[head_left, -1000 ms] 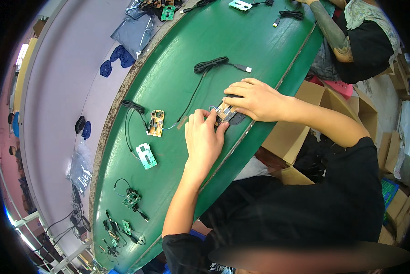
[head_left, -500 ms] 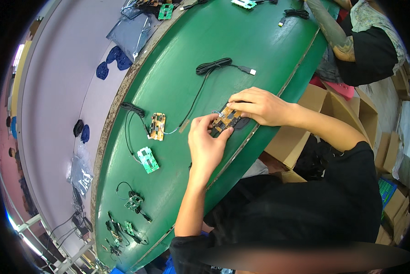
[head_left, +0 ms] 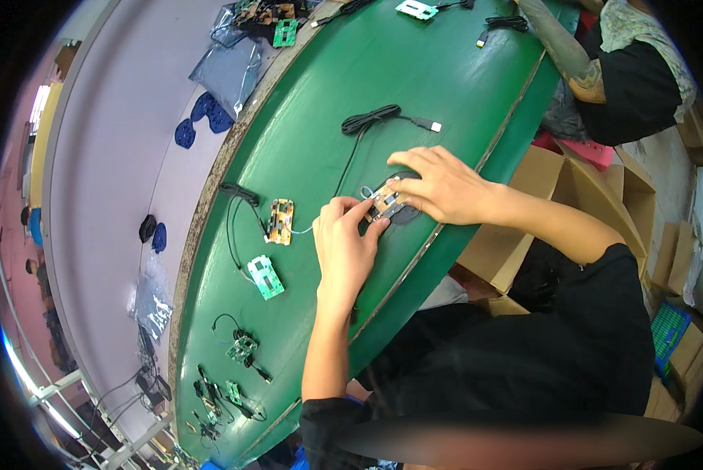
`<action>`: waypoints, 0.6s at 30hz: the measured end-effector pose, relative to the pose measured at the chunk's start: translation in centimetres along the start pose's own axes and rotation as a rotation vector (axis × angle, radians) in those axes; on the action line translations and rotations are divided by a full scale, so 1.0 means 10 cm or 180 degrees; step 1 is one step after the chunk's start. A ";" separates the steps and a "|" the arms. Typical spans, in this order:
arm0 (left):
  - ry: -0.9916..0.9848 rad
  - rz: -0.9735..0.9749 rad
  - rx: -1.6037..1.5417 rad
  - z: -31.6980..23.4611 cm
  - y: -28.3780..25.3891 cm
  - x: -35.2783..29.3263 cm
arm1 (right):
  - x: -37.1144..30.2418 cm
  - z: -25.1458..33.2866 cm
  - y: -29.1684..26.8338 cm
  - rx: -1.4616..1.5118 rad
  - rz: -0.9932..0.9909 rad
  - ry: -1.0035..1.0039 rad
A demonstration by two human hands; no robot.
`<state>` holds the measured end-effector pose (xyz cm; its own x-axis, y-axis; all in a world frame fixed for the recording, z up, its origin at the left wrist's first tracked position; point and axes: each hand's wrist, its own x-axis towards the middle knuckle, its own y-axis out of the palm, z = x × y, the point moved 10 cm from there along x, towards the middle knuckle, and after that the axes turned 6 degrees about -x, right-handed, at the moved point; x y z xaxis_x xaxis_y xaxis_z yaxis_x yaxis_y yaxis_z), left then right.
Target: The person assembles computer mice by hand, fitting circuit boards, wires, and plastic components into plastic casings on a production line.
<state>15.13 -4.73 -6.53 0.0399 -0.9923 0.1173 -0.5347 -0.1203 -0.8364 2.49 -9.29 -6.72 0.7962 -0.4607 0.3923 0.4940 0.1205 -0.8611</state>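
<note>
green worktable point(head_left: 437, 66) | lilac surface point(head_left: 112, 141) alongside | white rails point(head_left: 57, 385) lower left | bright strip point(head_left: 19, 363) left | grey floor point(head_left: 641, 162) right

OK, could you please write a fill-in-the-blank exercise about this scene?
1. The left hand pinches the board between its fingers and ____.
2. The tabletop is ____.
3. The coiled cable just beyond the board ends in a plug with a ____ tip.
4. The boxes are to the ____ of the left hand.

Missing words: thumb; green; white; right.
</note>
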 end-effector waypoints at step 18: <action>0.0327 0.0574 0.0044 -0.09 0.08 0.12 | 0.00 -0.05 0.09 0.0040 0.0415 0.0590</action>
<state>13.99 -5.96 -6.61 -0.1421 -0.9897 0.0182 -0.5139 0.0581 -0.8559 2.78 -9.61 -7.66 0.7763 -0.5940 0.2108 0.3963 0.2000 -0.8961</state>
